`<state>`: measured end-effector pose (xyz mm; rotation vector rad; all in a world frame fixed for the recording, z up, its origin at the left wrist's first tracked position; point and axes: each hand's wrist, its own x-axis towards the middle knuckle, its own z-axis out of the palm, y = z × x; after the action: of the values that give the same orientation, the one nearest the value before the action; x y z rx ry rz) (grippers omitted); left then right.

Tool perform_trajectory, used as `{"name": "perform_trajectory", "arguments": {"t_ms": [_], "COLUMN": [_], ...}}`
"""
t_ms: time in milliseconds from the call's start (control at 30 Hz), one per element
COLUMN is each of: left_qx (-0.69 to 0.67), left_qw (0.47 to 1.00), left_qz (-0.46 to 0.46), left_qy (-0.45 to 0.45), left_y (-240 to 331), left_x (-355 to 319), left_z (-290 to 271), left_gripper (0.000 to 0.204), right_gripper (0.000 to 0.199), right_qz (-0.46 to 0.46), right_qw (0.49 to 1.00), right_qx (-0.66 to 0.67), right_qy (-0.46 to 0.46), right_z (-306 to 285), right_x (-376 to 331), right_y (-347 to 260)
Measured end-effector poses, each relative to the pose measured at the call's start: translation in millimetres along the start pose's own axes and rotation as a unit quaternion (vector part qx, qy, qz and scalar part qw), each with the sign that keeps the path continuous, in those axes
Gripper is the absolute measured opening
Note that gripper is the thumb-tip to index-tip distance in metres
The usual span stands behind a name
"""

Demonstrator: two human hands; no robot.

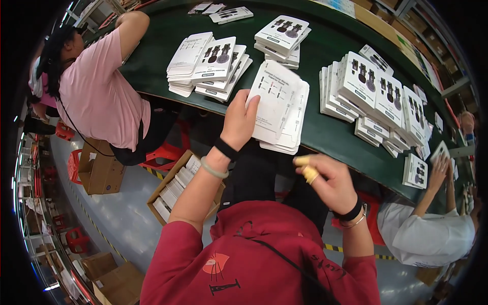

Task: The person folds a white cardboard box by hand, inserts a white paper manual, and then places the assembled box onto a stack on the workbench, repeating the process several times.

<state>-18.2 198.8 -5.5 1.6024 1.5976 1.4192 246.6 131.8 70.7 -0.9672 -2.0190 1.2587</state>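
Observation:
My left hand (241,121) is closed on the left edge of a white flat box (272,101) printed with small pictures in rows. Beneath and beside it, more white boxes (296,129) overlap at the table's near edge. My right hand (329,182) is lower and to the right, apart from the boxes. Its fingers are loosely bent, with yellow covers on some fingertips and nothing visible in them. Nearby, white boxes are piled in a left stack (216,61), a far stack (282,33) and a large right stack (363,86).
The green table (152,76) runs across in front of me. A person in pink (104,86) sits at the left, another in white (427,231) at the right. By my left arm, a carton (175,185) holds white boxes. Red stools (162,152) and other cartons (104,170) stand on the floor.

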Motion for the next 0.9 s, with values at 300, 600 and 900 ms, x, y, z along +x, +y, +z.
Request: {"name": "perform_trajectory", "arguments": {"t_ms": [300,600,900], "left_qx": [-0.082,-0.537,-0.548], "left_qw": [0.981,0.665,0.63], "left_qz": [0.036,-0.28,-0.36], "left_qy": [-0.173,-0.438,-0.415], "left_y": [63.4,56.6,63.1], "left_x": [-100.3,-144.6,-152.7], "left_z": [-18.2,-13.2,-17.2], "left_gripper": [0.023,0.062,0.062], "right_gripper": [0.025,0.026,0.023], "right_qz": [0.03,-0.088,0.114], "right_qw": [0.971,0.984,0.964], "right_qx": [-0.155,-0.15,-0.21], "right_qy": [0.181,-0.023,-0.112], "right_z": [-3.8,-12.5,-8.5], "right_x": [22.0,-1.7,-31.9], "right_y": [-19.7,-23.0,-28.7]}}
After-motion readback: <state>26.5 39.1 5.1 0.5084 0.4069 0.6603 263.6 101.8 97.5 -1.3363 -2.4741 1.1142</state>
